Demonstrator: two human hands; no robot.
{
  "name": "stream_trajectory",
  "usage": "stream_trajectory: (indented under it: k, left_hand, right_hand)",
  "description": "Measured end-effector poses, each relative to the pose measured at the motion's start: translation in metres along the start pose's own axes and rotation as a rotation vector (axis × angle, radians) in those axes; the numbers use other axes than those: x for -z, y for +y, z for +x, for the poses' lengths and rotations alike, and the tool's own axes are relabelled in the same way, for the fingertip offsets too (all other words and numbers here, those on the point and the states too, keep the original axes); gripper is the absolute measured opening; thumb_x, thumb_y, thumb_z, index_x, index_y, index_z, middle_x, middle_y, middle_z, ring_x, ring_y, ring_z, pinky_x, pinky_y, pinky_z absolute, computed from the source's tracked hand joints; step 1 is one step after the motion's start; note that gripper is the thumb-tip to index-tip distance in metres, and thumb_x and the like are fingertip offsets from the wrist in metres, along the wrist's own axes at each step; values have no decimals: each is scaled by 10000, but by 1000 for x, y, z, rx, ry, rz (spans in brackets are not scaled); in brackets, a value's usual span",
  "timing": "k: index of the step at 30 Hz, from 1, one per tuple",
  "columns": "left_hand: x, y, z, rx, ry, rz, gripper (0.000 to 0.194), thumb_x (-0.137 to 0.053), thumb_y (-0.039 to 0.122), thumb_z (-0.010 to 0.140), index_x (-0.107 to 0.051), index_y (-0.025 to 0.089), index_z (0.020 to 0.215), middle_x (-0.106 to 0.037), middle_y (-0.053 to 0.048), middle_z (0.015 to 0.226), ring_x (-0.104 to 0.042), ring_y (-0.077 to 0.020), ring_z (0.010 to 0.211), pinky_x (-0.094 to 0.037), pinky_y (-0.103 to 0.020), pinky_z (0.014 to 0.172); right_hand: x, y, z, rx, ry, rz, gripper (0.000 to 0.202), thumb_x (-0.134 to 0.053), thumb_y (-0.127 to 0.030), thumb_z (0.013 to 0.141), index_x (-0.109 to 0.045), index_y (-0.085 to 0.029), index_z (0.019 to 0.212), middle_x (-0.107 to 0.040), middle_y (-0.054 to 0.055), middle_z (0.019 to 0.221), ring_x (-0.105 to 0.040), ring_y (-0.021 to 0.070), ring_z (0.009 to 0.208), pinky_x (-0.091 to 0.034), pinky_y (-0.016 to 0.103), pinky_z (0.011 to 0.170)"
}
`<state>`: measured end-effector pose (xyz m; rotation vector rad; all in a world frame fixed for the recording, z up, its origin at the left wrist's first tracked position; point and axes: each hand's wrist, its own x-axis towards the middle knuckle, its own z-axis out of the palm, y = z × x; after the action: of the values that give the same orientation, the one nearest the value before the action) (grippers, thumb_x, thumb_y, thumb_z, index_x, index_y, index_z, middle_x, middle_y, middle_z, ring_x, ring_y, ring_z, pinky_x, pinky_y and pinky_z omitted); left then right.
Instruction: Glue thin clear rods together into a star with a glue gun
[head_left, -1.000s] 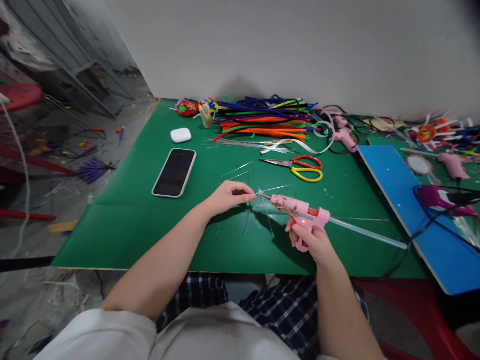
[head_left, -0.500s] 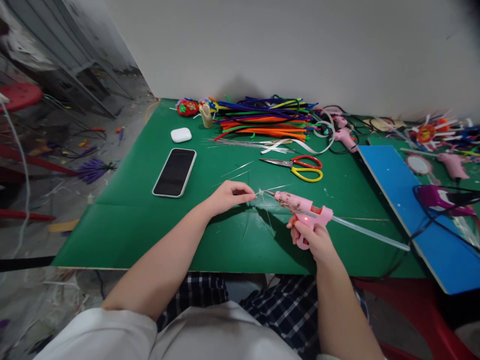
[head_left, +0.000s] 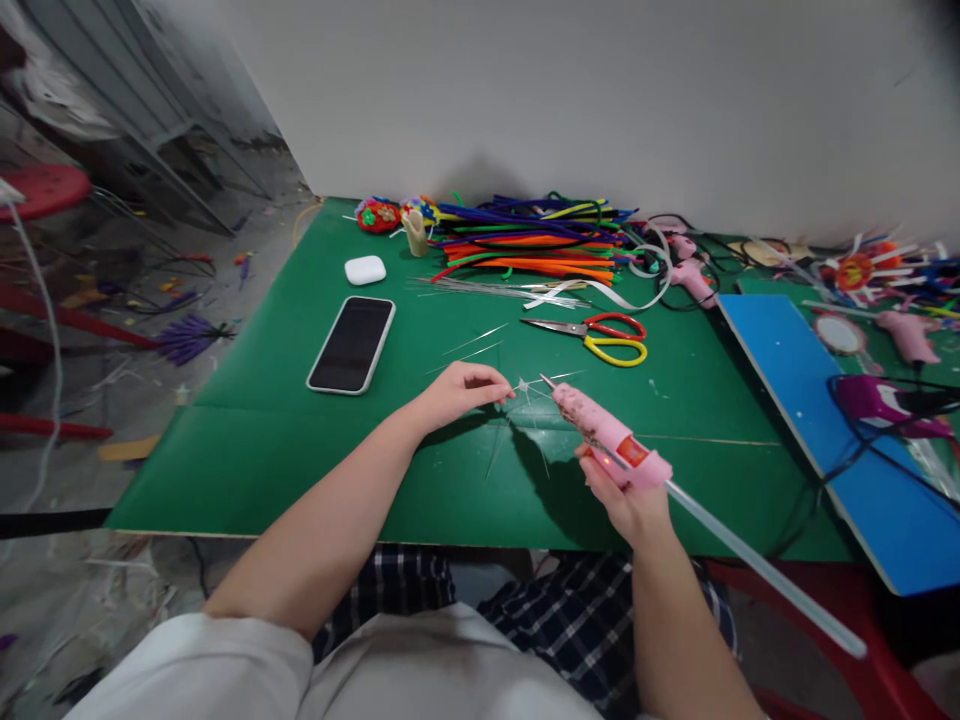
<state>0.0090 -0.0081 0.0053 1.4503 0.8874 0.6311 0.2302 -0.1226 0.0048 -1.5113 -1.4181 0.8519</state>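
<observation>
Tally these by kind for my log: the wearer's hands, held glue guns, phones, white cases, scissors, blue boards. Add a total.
Hands: 2 (left hand, right hand)
Held glue gun: 1
Phone: 1
White case: 1
Scissors: 1 pair
Blue board: 1
Total: 7, counting the scissors as one

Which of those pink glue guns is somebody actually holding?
The glue gun in the right hand, a clear stick poking out its back. The other guns lie unheld, near the ribbon or beyond the blue board.
</observation>
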Motion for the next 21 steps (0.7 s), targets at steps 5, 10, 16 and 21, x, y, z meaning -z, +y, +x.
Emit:
stream_trajectory:
  k: [5, 10, 16, 21]
  left_hand:
    - [0, -2, 1, -7, -5, -36, 210, -591, 319, 730, -647, 121, 770, -638, -43, 739, -569, -104, 673, -442, -218, 632]
    - [0, -1, 1, -23, -13, -47, 194, -582, 299, 732, -649, 118, 755, -638, -36, 721, -570, -101, 671, -443, -214, 643]
    - [0, -4, 2, -42, -15, -13, 186, -607, 297, 712, -643, 118, 748, -634, -32, 722, -561, -99, 665, -438, -216, 643]
    - [0, -7, 2, -45, -18, -12, 177, -615, 287, 712, -639, 119, 760, -629, -25, 710, -554, -90, 657, -432, -207, 644]
  right_hand:
    - [-4, -2, -4, 267, -43, -322, 159, -559, -335, 741, -633, -195, 762, -642, 48, 655, -621, 180, 634, -494, 270, 576]
    - [-7, -3, -3, 361, -47, -447, 145, -564, -292, 754, -610, -156, 736, -645, 49, 641, -606, 154, 560, -481, 247, 537]
    - [-11, -3, -2, 381, -32, -473, 149, -568, -298, 751, -589, -157, 709, -621, 34, 604, -573, 131, 521, -450, 228, 517]
    - [-13, -3, -2, 403, -39, -477, 151, -575, -288, 745, -562, -158, 672, -580, 19, 558, -540, 120, 492, -432, 224, 499]
